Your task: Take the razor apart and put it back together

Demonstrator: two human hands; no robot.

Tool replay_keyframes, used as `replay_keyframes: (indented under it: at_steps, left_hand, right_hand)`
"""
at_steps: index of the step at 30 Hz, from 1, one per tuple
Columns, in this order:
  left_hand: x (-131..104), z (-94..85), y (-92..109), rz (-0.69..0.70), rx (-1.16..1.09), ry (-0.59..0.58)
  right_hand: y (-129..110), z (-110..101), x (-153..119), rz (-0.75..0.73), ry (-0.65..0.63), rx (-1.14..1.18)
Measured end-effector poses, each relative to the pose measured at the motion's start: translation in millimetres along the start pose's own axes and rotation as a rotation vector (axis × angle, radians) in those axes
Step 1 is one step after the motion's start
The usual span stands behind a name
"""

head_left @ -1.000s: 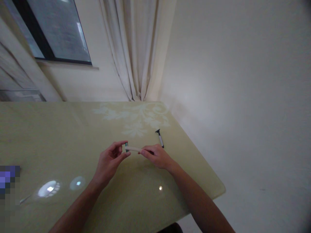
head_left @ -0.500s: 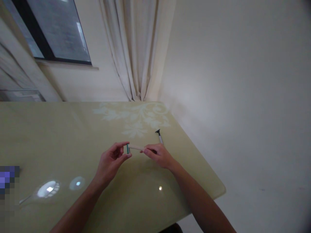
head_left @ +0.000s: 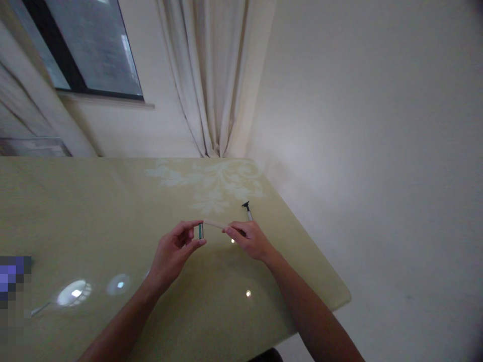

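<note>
My left hand pinches a small teal and dark block, which looks like a razor cartridge, upright between thumb and index finger. From the other side, my right hand grips a thin pale stick, its fingers closed around the near end. The stick's far tip is at the block's upper end, by my left index fingertip; whether they touch I cannot tell. Just beyond my right hand lies a razor with a black head and grey handle, its lower part hidden by the hand.
Both hands are above a glossy pale green table with a white floral pattern and light reflections. Its right edge slopes beside a white wall. A pixelated purple patch is at the far left. A curtain hangs behind the table.
The stick's tip has risen from the middle of the block to its upper end, and the stick now slopes down toward my right hand. My left hand has barely shifted.
</note>
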State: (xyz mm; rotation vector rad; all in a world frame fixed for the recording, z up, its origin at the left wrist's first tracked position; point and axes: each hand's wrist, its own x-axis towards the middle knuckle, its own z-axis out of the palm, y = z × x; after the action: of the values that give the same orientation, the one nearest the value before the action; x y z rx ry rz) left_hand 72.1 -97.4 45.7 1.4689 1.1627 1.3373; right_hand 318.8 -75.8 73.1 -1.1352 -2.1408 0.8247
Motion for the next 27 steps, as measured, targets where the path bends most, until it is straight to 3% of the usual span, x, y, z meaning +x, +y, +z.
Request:
replay_keyframes:
  at_steps: [3, 8, 12, 15, 20, 27]
  left_hand:
    - [0.2, -0.1, 1.0, 0.001, -0.013, 0.001]
    - [0.8, -0.8, 1.6, -0.011, 0.000, -0.002]
    - [1.2, -1.0, 1.9, -0.028, -0.032, 0.006]
    - [1.6, -1.4, 1.2, -0.029, -0.013, 0.010]
    - [1.5, -1.7, -0.9, -0.017, -0.035, 0.010]
    - [0.3, -0.8, 2.2, 0.000, -0.002, -0.011]
  right_hand:
    - [-1.3, 0.2, -0.6, -0.028, -0.063, 0.025]
    - [-1.1, 0.0, -1.1, -0.010, -0.034, 0.001]
    - [-1.8, 0.5, -1.4, -0.033, -0.096, 0.022]
    - [-2.1, 0.7, -1.2, -0.023, -0.042, 0.010]
    - [-2.0, 0.2, -1.3, -0.034, -0.106, 0.038]
    - [-1.2, 0.4, 0.1, -0.013, -0.053, 0.028]
